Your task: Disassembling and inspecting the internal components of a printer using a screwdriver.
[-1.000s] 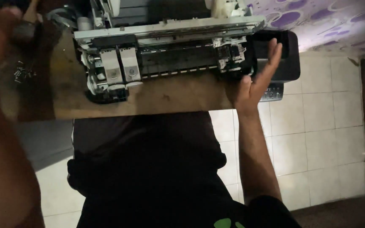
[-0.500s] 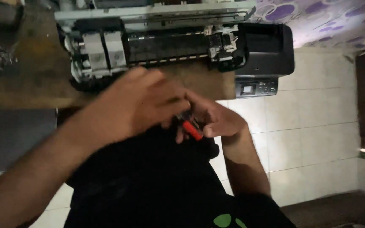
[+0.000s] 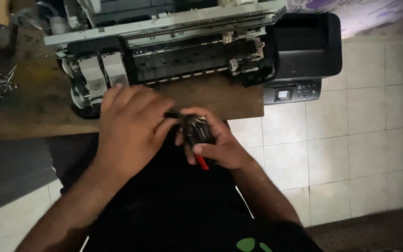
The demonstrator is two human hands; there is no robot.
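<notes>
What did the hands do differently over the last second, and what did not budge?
The right hand let go of the opened printer and came back to the lap, gripping a dark tool with a red handle. The left hand joined it there. Printer, wooden bench and screws stayed put.

Dim room: pale square floor tiles, worn wooden table, patterned purple cloth.

Repair workshop: opened printer, loose screws, workbench.
</notes>
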